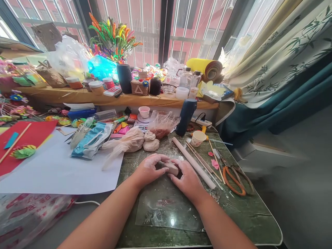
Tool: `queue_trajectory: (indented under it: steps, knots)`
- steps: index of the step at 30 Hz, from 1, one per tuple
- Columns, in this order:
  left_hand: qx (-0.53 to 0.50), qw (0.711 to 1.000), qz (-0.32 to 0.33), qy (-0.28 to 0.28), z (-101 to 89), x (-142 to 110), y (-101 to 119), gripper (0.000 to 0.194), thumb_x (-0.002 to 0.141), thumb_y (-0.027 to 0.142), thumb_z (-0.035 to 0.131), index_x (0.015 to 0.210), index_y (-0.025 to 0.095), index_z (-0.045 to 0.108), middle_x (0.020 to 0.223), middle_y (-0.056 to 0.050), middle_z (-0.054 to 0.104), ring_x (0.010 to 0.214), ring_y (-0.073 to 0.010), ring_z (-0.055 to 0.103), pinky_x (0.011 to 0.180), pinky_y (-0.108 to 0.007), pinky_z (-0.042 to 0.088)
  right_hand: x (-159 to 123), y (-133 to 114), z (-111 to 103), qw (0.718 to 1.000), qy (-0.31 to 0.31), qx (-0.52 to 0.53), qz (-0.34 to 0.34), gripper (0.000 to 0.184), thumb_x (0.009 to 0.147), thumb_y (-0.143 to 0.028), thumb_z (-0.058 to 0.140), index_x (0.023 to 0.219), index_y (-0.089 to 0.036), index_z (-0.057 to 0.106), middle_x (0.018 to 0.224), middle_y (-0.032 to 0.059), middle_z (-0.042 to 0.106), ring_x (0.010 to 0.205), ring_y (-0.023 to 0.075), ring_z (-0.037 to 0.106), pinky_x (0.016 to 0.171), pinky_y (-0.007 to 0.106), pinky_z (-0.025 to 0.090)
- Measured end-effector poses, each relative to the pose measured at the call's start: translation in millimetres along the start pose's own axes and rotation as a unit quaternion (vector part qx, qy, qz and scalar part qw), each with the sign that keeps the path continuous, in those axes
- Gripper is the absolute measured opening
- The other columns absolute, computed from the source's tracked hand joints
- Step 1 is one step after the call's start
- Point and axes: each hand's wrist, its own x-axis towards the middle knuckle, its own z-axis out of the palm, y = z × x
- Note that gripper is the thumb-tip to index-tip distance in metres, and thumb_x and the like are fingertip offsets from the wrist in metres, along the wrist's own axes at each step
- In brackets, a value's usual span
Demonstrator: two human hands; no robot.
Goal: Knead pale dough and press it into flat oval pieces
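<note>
the clay [171, 168] is a pale grey, smooth-ish block with blunt edges, held over the clear sheet [168, 216] and partly hidden by fingers, so whether the sheet is touched can't really be told. it's clamped from both sides by the left hand [150, 167] and the right hand [187, 178], both dusted with white. the right side is kinda crowded by a rod [194, 163], with sticks [201, 158], scissors [227, 166] and a cup [198, 139] past it, while two lumps [151, 145] are seen beyond the hands.
</note>
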Motion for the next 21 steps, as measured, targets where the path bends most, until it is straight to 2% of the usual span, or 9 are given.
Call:
queue_trajectory:
  steps: [4,6,8,10,13,15,18,21]
  knots:
    - [0.004,1.0,0.007,-0.004,0.5,0,1,0.026,0.079,0.027,0.074,0.106,0.029,0.076,0.106,-0.004,0.076,0.097,-0.0247,0.069,0.092,-0.038,0.054,1,-3,-3,1.0,-0.012,0.022,0.008,0.024,0.086,-0.034,0.072,0.108,-0.027,0.071,0.104,0.0069,0.07,0.1,0.0283,0.064,0.093,0.046,0.051]
    - [0.0,1.0,0.018,-0.009,-0.9,0,4,0.028,0.081,0.028,0.073,0.109,0.029,0.075,0.108,-0.004,0.076,0.1,-0.0249,0.068,0.094,-0.038,0.053,0,-3,-4,0.997,0.002,0.072,0.008,0.026,0.087,-0.034,0.07,0.112,-0.027,0.069,0.108,0.0066,0.071,0.102,0.0273,0.065,0.094,0.045,0.051]
    - [-0.008,0.999,0.027,-0.014,-2.4,0,7,0.032,0.083,0.029,0.073,0.115,0.029,0.073,0.114,-0.005,0.074,0.107,-0.0258,0.066,0.098,-0.04,0.051,-2,-3,-3,0.989,0.06,0.135,0.025,0.035,0.088,-0.034,0.069,0.122,-0.026,0.065,0.114,0.0074,0.07,0.103,0.0265,0.066,0.094,0.044,0.053]
    - [-0.027,0.999,0.02,0.002,-3.0,0,7,0.039,0.084,0.032,0.073,0.122,0.029,0.069,0.122,-0.007,0.071,0.112,-0.0267,0.064,0.101,-0.041,0.05,-6,-1,-3,0.971,0.151,0.179,0.044,0.043,0.089,-0.037,0.07,0.128,-0.024,0.06,0.117,0.0096,0.07,0.104,0.0269,0.066,0.094,0.045,0.054]
    - [-0.054,0.997,-0.033,0.047,-1.7,1,3,0.037,0.088,0.037,0.068,0.124,0.027,0.068,0.123,-0.007,0.07,0.105,-0.0253,0.066,0.096,-0.041,0.052,-9,1,-5,0.947,0.255,0.195,0.026,0.042,0.091,-0.036,0.067,0.131,-0.024,0.059,0.121,0.0119,0.067,0.111,0.0286,0.065,0.098,0.047,0.053]
    - [-0.068,0.994,-0.064,0.06,0.0,3,-1,0.032,0.09,0.039,0.064,0.118,0.024,0.07,0.115,-0.007,0.073,0.094,-0.0232,0.067,0.09,-0.039,0.054,-9,1,-7,0.958,0.237,0.164,-0.007,0.04,0.092,-0.035,0.065,0.131,-0.026,0.061,0.124,0.0113,0.067,0.114,0.0294,0.064,0.101,0.048,0.051]
    - [-0.083,0.991,-0.074,0.073,1.9,4,-5,0.03,0.09,0.04,0.062,0.113,0.023,0.071,0.107,-0.006,0.074,0.092,-0.0223,0.068,0.088,-0.037,0.054,-4,-1,-6,0.99,0.107,0.08,-0.053,0.04,0.091,-0.031,0.064,0.131,-0.029,0.064,0.12,0.0087,0.07,0.113,0.0292,0.065,0.103,0.048,0.05]
    - [-0.075,0.992,-0.074,0.073,2.0,5,-6,0.027,0.091,0.039,0.062,0.112,0.024,0.072,0.107,-0.005,0.075,0.095,-0.0225,0.068,0.089,-0.037,0.054,1,0,0,0.995,0.057,0.036,-0.068,0.044,0.091,-0.028,0.063,0.135,-0.03,0.062,0.12,0.0084,0.07,0.113,0.0286,0.064,0.103,0.048,0.05]
